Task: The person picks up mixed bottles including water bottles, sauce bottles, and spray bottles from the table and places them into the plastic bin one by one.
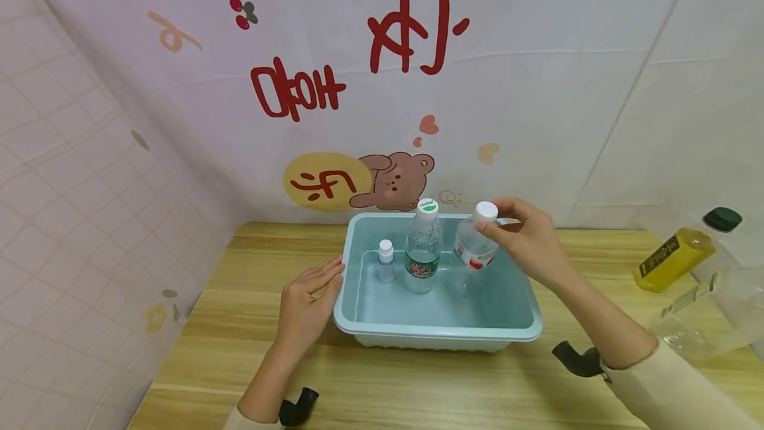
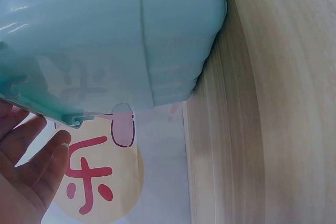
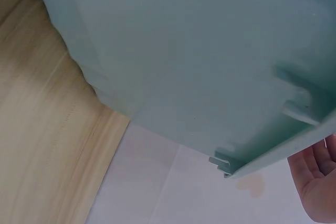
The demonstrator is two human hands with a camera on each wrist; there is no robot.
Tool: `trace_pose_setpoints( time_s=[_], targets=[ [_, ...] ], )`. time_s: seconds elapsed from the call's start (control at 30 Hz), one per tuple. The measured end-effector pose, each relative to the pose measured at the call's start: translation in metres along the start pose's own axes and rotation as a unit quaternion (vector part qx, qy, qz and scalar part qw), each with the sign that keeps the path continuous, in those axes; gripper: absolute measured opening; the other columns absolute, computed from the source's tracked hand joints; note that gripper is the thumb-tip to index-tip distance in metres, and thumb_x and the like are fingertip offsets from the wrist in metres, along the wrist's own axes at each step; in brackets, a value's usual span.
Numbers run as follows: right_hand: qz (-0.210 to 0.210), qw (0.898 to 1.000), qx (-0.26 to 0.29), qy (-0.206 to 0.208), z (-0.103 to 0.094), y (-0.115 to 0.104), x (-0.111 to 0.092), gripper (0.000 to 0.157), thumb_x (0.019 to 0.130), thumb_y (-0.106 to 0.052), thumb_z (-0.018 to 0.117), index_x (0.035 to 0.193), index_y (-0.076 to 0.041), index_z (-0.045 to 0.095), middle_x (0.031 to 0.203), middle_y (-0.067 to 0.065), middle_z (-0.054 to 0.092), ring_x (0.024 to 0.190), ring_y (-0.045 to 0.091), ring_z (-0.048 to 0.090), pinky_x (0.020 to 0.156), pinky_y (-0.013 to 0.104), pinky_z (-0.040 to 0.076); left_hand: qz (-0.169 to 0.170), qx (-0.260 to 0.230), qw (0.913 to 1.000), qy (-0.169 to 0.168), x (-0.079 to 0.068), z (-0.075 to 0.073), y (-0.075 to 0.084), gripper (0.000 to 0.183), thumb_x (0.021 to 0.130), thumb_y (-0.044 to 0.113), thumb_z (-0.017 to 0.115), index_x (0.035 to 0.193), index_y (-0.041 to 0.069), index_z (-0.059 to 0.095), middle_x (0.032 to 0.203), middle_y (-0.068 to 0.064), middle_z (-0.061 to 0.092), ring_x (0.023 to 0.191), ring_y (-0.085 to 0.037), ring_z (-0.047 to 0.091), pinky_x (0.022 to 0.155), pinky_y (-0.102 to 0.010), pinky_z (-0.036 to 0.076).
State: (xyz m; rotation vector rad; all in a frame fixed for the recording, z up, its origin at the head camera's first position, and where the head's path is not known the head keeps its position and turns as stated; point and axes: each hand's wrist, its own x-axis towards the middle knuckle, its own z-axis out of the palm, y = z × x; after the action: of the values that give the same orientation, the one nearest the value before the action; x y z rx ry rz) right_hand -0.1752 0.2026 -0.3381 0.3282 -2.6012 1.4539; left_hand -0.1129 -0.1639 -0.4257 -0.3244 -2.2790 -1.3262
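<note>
A pale blue-green plastic basin [image 1: 438, 332] sits on the wooden table. My left hand [image 1: 307, 304] rests against its left rim, and the left wrist view shows those fingers [image 2: 23, 139] fairly straight beside the edge. Over the basin's right part, my right hand [image 1: 531, 241] grips a clear plastic bottle [image 1: 470, 244] with a white cap and a red-and-white label near its top. Inside the basin stand a clear bottle with a green label [image 1: 422, 251] and a small white-capped bottle [image 1: 386, 265]. The basin wall [image 3: 173, 51] hides the held bottle from the right wrist view.
To the right on the table [image 1: 251, 330] are a bottle of yellow liquid [image 1: 677, 259] with a dark green cap and a large transparent bottle [image 1: 695, 324], partly behind my right forearm. A printed cloth [image 1: 525, 91] hangs just behind the basin.
</note>
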Motion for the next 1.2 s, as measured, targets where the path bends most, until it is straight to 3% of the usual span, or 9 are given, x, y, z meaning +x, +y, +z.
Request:
trace_pose_setpoints(
  time_s=[0.23, 0.5, 0.6, 0.8, 1.2],
  targets=[
    [0.003, 1.000, -0.004, -0.005, 0.0019, 0.0032, 0.0009, 0.047, 0.098, -0.029, 0.078, 0.133, -0.002, 0.065, 0.126, 0.018, 0.068, 0.099, 0.036, 0.074, 0.077, 0.020, 0.057, 0.001, -0.003, 1.0000, 0.002, -0.0004, 0.0012, -0.0029, 0.025, 0.094, 0.004, 0.075, 0.119, 0.006, 0.080, 0.128, -0.003, 0.074, 0.113, -0.022, 0.071, 0.093, -0.034, 0.058],
    [-0.002, 1.000, -0.005, -0.001, 0.0014, 0.0031, 0.0013, 0.046, 0.097, -0.028, 0.078, 0.132, -0.002, 0.066, 0.125, 0.017, 0.069, 0.097, 0.036, 0.074, 0.076, 0.020, 0.057, 0.001, 0.000, 1.0000, 0.002, -0.0001, 0.0015, -0.0031, 0.025, 0.094, 0.004, 0.076, 0.119, 0.006, 0.080, 0.128, -0.004, 0.074, 0.114, -0.022, 0.071, 0.094, -0.045, 0.058],
    [-0.006, 1.000, -0.008, -0.002, 0.0007, 0.0032, 0.0017, 0.046, 0.097, -0.027, 0.078, 0.133, -0.002, 0.066, 0.125, 0.017, 0.069, 0.096, 0.035, 0.074, 0.076, 0.020, 0.057, 0.000, 0.001, 1.0000, 0.003, 0.0000, 0.0015, -0.0032, 0.025, 0.094, 0.004, 0.076, 0.119, 0.006, 0.080, 0.128, -0.001, 0.073, 0.113, -0.022, 0.071, 0.094, -0.042, 0.058],
    [-0.014, 1.000, -0.008, 0.000, -0.0017, 0.0038, 0.0029, 0.045, 0.097, -0.025, 0.079, 0.132, -0.002, 0.066, 0.124, 0.018, 0.070, 0.093, 0.033, 0.073, 0.075, 0.020, 0.057, 0.010, 0.002, 0.9999, 0.006, 0.0008, 0.0012, -0.0028, 0.025, 0.094, 0.003, 0.076, 0.118, 0.005, 0.080, 0.127, -0.006, 0.074, 0.112, -0.022, 0.072, 0.095, -0.037, 0.058],
    [-0.017, 1.000, -0.018, -0.009, -0.0079, 0.0004, 0.0021, 0.048, 0.097, -0.024, 0.078, 0.137, -0.002, 0.064, 0.124, 0.017, 0.070, 0.098, 0.035, 0.072, 0.077, 0.018, 0.056, 0.007, 0.000, 1.0000, 0.007, 0.0011, 0.0013, -0.0012, 0.024, 0.094, 0.002, 0.075, 0.117, 0.004, 0.080, 0.126, -0.006, 0.074, 0.114, -0.024, 0.071, 0.096, -0.047, 0.057]
  ],
)
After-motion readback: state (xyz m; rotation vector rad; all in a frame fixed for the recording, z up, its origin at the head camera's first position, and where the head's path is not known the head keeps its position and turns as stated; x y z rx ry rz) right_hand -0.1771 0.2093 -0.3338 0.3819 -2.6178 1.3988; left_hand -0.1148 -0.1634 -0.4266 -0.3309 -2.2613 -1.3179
